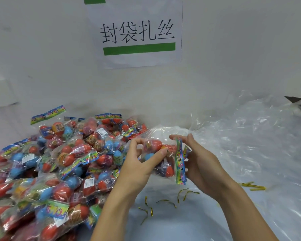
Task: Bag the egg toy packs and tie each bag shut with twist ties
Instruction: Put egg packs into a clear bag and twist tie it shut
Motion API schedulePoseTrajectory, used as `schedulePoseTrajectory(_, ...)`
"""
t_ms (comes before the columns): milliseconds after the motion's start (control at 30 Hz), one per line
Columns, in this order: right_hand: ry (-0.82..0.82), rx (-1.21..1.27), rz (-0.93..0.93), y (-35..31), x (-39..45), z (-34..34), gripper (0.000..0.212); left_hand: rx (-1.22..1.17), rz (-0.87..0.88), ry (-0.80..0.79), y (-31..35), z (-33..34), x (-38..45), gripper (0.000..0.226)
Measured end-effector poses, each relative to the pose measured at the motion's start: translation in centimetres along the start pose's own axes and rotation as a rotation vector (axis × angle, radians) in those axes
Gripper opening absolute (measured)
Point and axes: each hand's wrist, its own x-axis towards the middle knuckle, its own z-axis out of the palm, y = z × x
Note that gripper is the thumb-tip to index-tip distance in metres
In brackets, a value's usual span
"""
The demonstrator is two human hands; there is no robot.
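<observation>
Hands together over near counter (163,223): left hand (137,164) pinching egg toy pack (161,153), right hand (198,164) gripping its header card, long axis left-right; clear bags (250,136) lying right, nearer right hand.

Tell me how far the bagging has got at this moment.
No tied bag is in view. In hand: left hand and right hand hold egg packs at a clear bag. Left: the big pack pile, with loose twist ties unused.
</observation>
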Motion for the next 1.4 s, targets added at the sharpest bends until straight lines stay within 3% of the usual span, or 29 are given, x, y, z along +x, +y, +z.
schedulePoseTrajectory(100,-0.127,-0.193,-0.103,0.5,-0.2,0.1,0.048,0.041,0.046,0.008,-0.1,0.1,-0.2,0.048)
schedulePoseTrajectory(167,-0.088,-0.307,-0.192,0.7,-0.3,0.2,0.050,0.030,0.032,-0.019,-0.2,0.1,-0.2,0.052)
schedulePoseTrajectory(467,-0.042,-0.345,-0.235,0.3,-0.3,-0.8,0.028,-0.214,-0.092,-0.227,-0.2,-1.1,0.2,0.060)
schedulePoseTrajectory(533,-0.081,-0.327,-0.224,0.2,-0.4,-0.6,0.029,-0.120,-0.093,-0.189,0.0,-1.0,0.3,0.058)
schedulePoseTrajectory(600,-0.112,-0.303,-0.254,0.0,-0.6,-0.2,0.034,0.039,-0.012,-0.168,0.1,-0.6,0.4,0.046)
schedulePoseTrajectory(700,-0.141,-0.229,-0.304,-0.2,-0.7,0.6,0.046,0.040,0.123,-0.095,0.4,-0.1,0.3,0.033)
schedulePoseTrajectory(833,-0.138,-0.251,-0.323,-0.4,-0.7,1.4,0.064,-0.045,0.166,-0.049,0.5,-0.2,0.4,0.038)
schedulePoseTrajectory(1033,-0.017,-0.247,-0.306,-0.2,-0.6,1.3,0.074,-0.118,0.137,-0.055,0.5,0.1,0.3,0.045)
schedulePoseTrajectory(1100,-0.027,-0.239,-0.273,-0.2,-0.6,1.3,0.071,-0.105,0.153,-0.038,0.4,0.2,0.3,0.044)
schedulePoseTrajectory(1233,-0.045,-0.264,-0.298,-0.3,-0.7,1.4,0.046,-0.085,0.165,-0.027,0.3,0.2,0.3,0.046)
schedulePoseTrajectory(1400,0.009,-0.282,-0.358,-0.7,-0.6,0.7,0.032,-0.131,0.105,-0.053,0.4,0.1,0.3,0.075)
